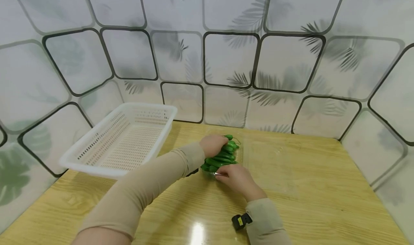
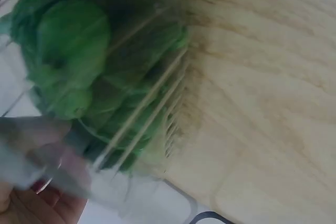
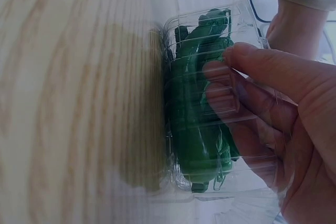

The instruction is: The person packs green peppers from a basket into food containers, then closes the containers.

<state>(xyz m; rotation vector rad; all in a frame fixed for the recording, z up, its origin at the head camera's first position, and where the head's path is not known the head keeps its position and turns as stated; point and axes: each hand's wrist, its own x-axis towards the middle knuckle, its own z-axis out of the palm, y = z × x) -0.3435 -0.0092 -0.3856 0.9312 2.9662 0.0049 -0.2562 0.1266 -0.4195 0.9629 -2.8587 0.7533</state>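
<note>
Green peppers (image 1: 223, 159) fill a clear plastic clamshell box (image 3: 247, 174) standing on the table. My left hand (image 1: 213, 145) reaches across to the far left end of the box. In the left wrist view its fingers (image 2: 39, 205) curl at the plastic edge, beside the peppers (image 2: 73, 45); that view is blurred. On the near side, my right hand (image 1: 237, 178) pinches the box's rim. The right wrist view shows the thumb (image 3: 257, 59) on one side of the clear wall and the fingers behind it. The box's transparent lid (image 1: 268, 158) lies folded open to the right.
A white perforated plastic basket (image 1: 158, 141) stands at the left, under the left forearm's reach. The wooden table (image 1: 336, 187) ends at a patterned wall covering (image 1: 233, 58) at the back and sides. A black strapped device (image 1: 242, 221) sits at my right wrist.
</note>
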